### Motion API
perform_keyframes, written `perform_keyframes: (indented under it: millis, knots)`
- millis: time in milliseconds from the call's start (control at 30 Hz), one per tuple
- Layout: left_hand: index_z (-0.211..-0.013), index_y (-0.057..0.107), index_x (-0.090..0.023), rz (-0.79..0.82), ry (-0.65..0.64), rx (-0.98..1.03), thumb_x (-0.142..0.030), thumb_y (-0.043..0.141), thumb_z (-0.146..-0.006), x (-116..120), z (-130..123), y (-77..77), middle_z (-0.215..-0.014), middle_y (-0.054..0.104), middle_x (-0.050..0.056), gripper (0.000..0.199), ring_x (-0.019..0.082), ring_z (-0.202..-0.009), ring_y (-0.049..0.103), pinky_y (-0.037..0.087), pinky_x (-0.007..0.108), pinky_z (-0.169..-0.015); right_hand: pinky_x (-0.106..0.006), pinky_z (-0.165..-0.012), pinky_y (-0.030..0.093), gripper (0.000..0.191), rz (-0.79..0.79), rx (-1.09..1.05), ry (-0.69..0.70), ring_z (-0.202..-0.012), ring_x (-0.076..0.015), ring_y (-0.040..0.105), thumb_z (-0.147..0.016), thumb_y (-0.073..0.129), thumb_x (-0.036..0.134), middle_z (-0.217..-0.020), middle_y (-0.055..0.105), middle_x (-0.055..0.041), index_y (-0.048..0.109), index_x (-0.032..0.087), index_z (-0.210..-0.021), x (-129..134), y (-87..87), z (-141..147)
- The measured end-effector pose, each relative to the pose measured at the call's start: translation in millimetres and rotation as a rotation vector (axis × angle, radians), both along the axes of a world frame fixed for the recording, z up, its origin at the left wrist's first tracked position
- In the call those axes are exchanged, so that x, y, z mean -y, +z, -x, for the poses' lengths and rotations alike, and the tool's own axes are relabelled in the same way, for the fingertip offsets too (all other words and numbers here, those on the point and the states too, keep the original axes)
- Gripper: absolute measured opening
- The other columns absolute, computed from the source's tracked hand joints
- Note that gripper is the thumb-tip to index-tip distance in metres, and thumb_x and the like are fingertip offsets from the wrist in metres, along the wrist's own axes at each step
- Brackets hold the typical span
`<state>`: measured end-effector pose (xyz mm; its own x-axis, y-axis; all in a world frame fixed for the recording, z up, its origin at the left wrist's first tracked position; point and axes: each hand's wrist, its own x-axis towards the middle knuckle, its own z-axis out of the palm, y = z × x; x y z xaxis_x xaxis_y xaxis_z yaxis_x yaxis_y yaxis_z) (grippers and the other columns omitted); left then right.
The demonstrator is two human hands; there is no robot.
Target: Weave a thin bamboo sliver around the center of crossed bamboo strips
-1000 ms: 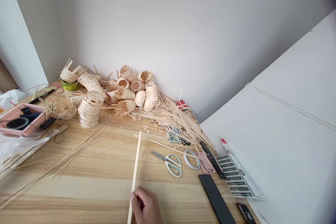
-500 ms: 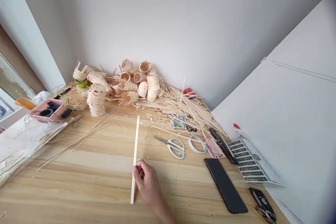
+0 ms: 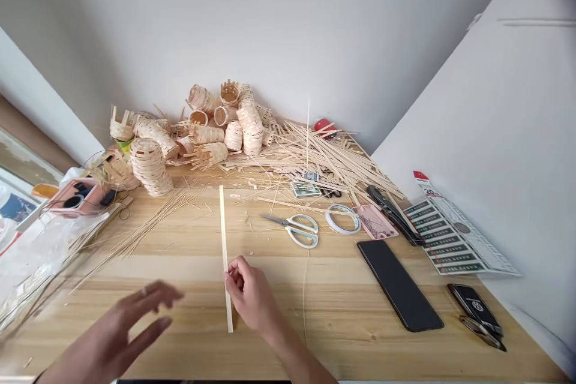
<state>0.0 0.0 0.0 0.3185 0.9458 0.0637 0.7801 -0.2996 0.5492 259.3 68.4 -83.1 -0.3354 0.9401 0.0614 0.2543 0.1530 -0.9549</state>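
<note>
A long flat bamboo strip (image 3: 222, 225) stands nearly upright in the picture, its lower end at or close to the wooden tabletop (image 3: 342, 330). My right hand (image 3: 249, 294) pinches the strip from its right side, low down. My left hand (image 3: 130, 324) hovers over the table at the lower left, fingers spread and slightly blurred, holding nothing. A loose bundle of thin bamboo strips (image 3: 148, 228) lies beyond it. The strip's part inside my right fingers is hidden.
Woven bamboo baskets (image 3: 148, 167) and cut strips (image 3: 333, 162) are heaped at the back. Scissors (image 3: 299, 231), a tape roll (image 3: 342, 219), a black phone (image 3: 399, 285) and a pink tray (image 3: 78, 198) stand around. Walls bound the back and right.
My left hand has come into view at the lower left. The view has shifted, so the table and objects sit differently in the picture. My right hand still has the strip.
</note>
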Motion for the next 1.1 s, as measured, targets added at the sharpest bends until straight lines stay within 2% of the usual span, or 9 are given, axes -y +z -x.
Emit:
perform_keyframes:
  millis: [100,167,233,300,400,567,733,1000,1100]
  knots:
    - [-0.142,0.057,-0.032,0.056,-0.022,0.148,-0.043,0.055,-0.102,-69,-26,-3.8,-0.123,0.073,0.004,0.041,0.019,-0.096,0.073,0.062,0.028,-0.084,-0.023,-0.051,0.034,0.012,0.012,-0.009,-0.008,-0.054,-0.0127,0.048,-0.097,0.053,0.028,-0.063,0.055,0.0039,0.055,0.022,-0.087,-1,4.2,0]
    - [-0.144,0.052,-0.030,0.075,-0.078,0.221,-0.041,0.052,-0.104,-103,-41,-10.6,-0.127,0.070,0.006,0.042,0.017,-0.093,0.072,0.062,0.026,-0.079,-0.022,-0.052,0.033,0.011,0.027,-0.008,-0.019,-0.054,-0.0120,0.047,-0.097,0.053,0.027,-0.063,0.052,0.0047,0.054,0.022,-0.087,-3,6.5,-1]
    - [-0.144,0.051,-0.031,0.081,-0.141,0.260,-0.039,0.051,-0.105,-125,-49,-20.6,-0.127,0.069,0.006,0.041,0.016,-0.090,0.071,0.060,0.025,-0.072,-0.022,-0.053,0.034,0.011,0.045,-0.004,-0.023,-0.055,-0.0116,0.047,-0.097,0.053,0.027,-0.063,0.052,0.0051,0.053,0.022,-0.087,-3,7.8,-2]
    - [-0.145,0.050,-0.032,0.092,-0.180,0.285,-0.038,0.051,-0.105,-136,-49,-32.4,-0.118,0.071,0.003,0.040,0.015,-0.088,0.070,0.058,0.025,-0.072,-0.022,-0.053,0.035,0.011,0.067,0.007,-0.023,-0.056,-0.0115,0.047,-0.097,0.054,0.027,-0.064,0.052,0.0049,0.053,0.022,-0.088,-4,8.2,-2]
    - [-0.141,0.053,-0.032,0.153,-0.199,0.318,-0.036,0.051,-0.105,-139,-45,-48.9,-0.099,0.072,0.000,0.036,0.016,-0.085,0.069,0.056,0.027,-0.077,-0.021,-0.054,0.036,0.013,0.102,0.039,-0.018,-0.058,-0.0117,0.048,-0.098,0.053,0.028,-0.066,0.054,0.0039,0.053,0.022,-0.087,-3,7.7,-3]
    - [-0.134,0.058,-0.029,0.238,-0.202,0.387,-0.033,0.051,-0.105,-132,-47,-63.7,-0.118,0.067,0.004,0.030,0.016,-0.089,0.067,0.055,0.027,-0.080,-0.021,-0.054,0.036,0.014,0.177,0.067,0.008,-0.057,-0.0118,0.048,-0.096,0.056,0.030,-0.067,0.055,0.0028,0.055,0.021,-0.086,-1,5.4,-6]
    - [-0.133,0.058,-0.026,0.205,-0.225,0.425,-0.024,0.051,-0.103,-130,-56,-72.4,-0.105,0.063,0.003,0.031,0.014,-0.078,0.061,0.052,0.026,-0.073,-0.021,-0.051,0.033,0.016,0.216,0.097,0.039,-0.053,-0.0110,0.045,-0.094,0.056,0.031,-0.062,0.050,0.0044,0.055,0.021,-0.082,-2,4.0,-9]
    - [-0.127,0.061,-0.022,0.148,-0.259,0.396,-0.022,0.055,-0.100,-132,-58,-72.5,-0.094,0.058,0.002,0.028,0.014,-0.071,0.055,0.046,0.025,-0.068,-0.021,-0.047,0.030,0.024,0.198,0.121,0.031,-0.050,-0.0104,0.039,-0.094,0.056,0.034,-0.057,0.043,0.0060,0.049,0.022,-0.075,0,-5.5,-4]
    - [-0.126,0.060,-0.023,0.129,-0.272,0.394,-0.021,0.054,-0.100,-132,-58,-72.7,-0.094,0.058,0.003,0.027,0.015,-0.074,0.056,0.047,0.026,-0.073,-0.021,-0.048,0.030,0.026,0.180,0.136,0.027,-0.049,-0.0102,0.039,-0.094,0.056,0.033,-0.056,0.042,0.0062,0.047,0.022,-0.072,0,-7.6,-3]
